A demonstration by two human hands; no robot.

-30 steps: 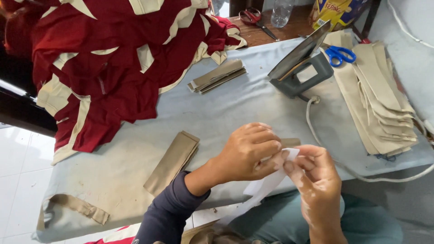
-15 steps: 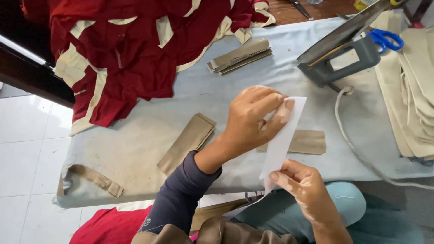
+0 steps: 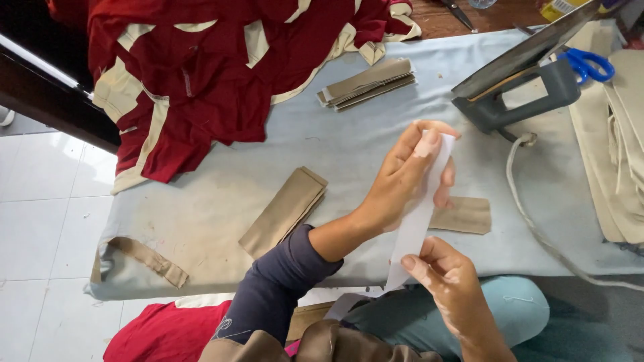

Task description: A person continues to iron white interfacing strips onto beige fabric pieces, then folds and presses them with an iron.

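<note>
My left hand (image 3: 406, 174) pinches the upper end of a long white strip (image 3: 419, 214), thumb and fingers closed on it. My right hand (image 3: 446, 275) grips the strip's lower end near the front edge of the padded board (image 3: 221, 208). The strip is held taut and tilted above the board. Just behind my hands lies a flat tan fabric piece (image 3: 466, 216). A folded tan strip (image 3: 285, 211) rests to the left of my left forearm.
A grey iron (image 3: 520, 87) stands tipped up at the back right with its cord (image 3: 530, 208) trailing forward. Blue scissors (image 3: 590, 64) lie on a stack of beige fabric (image 3: 620, 147). A red and cream garment pile (image 3: 215, 74) fills the back left, with tan strips (image 3: 365, 84) beside it.
My hands have drawn the white strip out longer: the left hand rose to the upper end, the right hand stayed low. The view shifted slightly.
</note>
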